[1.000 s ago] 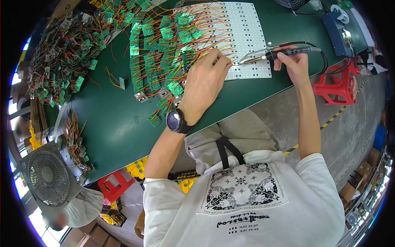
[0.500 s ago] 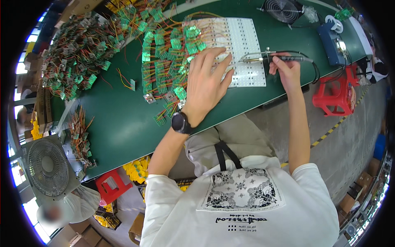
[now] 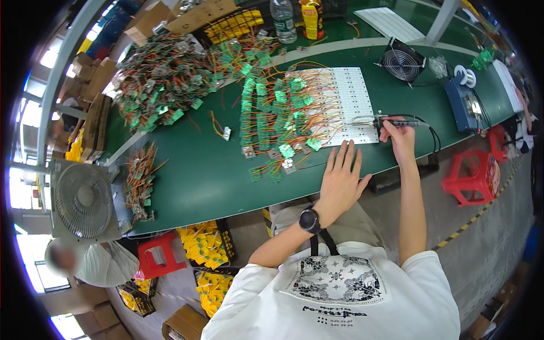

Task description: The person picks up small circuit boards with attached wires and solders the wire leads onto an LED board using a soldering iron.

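Observation:
My right hand grips a soldering iron with a thin curved feed tube, its tip pointing left over a white panel. The panel is dotted with rows of small marks, and thin red and yellow wires lie across its left part. Those wires lead to rows of small green circuit boards on the left. My left hand holds nothing; its fingers are stretched out at the panel's lower edge, above the front edge of the green table. Whether the iron's tip touches the panel is too small to tell.
A big heap of wired circuit boards lies at the back left, a smaller bundle nearer. A black fan and a blue soldering station with a solder spool stand right. A red stool is on the floor.
My left hand has come off the wires and panel toward the table's front edge. My right hand keeps the iron over the panel. The view has shifted, showing more of the table's back.

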`<control>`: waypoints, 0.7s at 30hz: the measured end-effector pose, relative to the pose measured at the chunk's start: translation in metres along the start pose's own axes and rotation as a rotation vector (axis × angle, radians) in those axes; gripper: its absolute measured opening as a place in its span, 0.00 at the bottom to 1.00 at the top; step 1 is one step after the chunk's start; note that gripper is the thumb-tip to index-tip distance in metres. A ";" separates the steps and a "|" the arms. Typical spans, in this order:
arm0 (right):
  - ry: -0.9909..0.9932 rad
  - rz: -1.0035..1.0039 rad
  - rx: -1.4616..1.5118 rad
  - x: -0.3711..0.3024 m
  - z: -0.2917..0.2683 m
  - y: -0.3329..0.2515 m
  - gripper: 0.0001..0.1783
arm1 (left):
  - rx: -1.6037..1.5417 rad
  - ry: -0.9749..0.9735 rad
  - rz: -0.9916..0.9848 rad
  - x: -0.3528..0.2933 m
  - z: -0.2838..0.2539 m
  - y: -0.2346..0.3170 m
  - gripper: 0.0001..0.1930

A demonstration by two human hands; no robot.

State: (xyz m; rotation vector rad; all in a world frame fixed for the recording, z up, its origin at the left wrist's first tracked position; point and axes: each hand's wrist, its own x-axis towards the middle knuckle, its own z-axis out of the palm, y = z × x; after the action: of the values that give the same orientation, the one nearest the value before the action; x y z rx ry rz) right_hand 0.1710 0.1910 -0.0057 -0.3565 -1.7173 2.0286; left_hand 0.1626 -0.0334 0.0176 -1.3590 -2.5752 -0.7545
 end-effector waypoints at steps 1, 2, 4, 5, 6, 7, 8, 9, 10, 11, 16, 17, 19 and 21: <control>0.015 -0.002 0.007 0.000 -0.002 0.000 0.11 | -0.031 0.031 0.027 0.003 -0.002 -0.002 0.28; 0.026 -0.006 0.015 0.001 -0.003 0.001 0.11 | -0.012 0.044 0.022 0.003 -0.005 -0.005 0.28; 0.023 -0.018 0.039 0.001 -0.007 0.004 0.10 | -0.097 0.069 0.050 -0.001 -0.014 -0.009 0.24; 0.045 -0.015 0.046 0.002 -0.008 0.004 0.10 | -0.184 0.164 -0.037 -0.006 -0.023 -0.014 0.17; 0.068 -0.010 0.053 0.002 -0.009 0.005 0.10 | -0.214 0.329 -0.071 -0.012 -0.030 -0.026 0.09; 0.082 -0.014 0.061 0.001 -0.009 0.004 0.10 | -0.212 0.395 -0.222 -0.018 -0.049 -0.035 0.05; 0.066 -0.026 0.073 0.001 -0.007 0.002 0.10 | -0.179 0.522 -0.394 -0.022 -0.065 -0.048 0.06; 0.057 -0.025 0.076 0.001 -0.007 0.001 0.10 | -0.050 0.604 -0.464 -0.029 -0.070 -0.080 0.08; 0.054 -0.019 0.079 0.000 -0.008 0.002 0.10 | 0.000 0.565 -0.626 -0.030 -0.092 -0.099 0.11; 0.049 -0.021 0.069 0.000 -0.008 0.002 0.10 | 0.145 0.553 -0.722 -0.033 -0.103 -0.127 0.13; 0.034 -0.035 0.070 -0.002 -0.003 0.000 0.09 | 0.368 0.477 -0.865 -0.050 -0.106 -0.242 0.17; 0.041 -0.025 0.078 -0.003 -0.001 0.000 0.09 | 0.374 0.486 -0.866 -0.051 -0.105 -0.253 0.17; 0.031 -0.035 0.075 -0.001 0.000 -0.001 0.09 | 0.411 0.443 -0.850 -0.048 -0.104 -0.263 0.18; 0.033 -0.041 0.066 -0.001 -0.001 -0.001 0.09 | 0.378 0.399 -0.864 -0.044 -0.101 -0.261 0.18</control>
State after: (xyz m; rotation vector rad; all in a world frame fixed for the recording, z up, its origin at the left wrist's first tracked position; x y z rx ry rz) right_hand 0.1729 0.1913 -0.0054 -0.3285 -1.6209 2.0336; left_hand -0.0323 -0.2372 -0.0055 0.0554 -2.6948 -0.4959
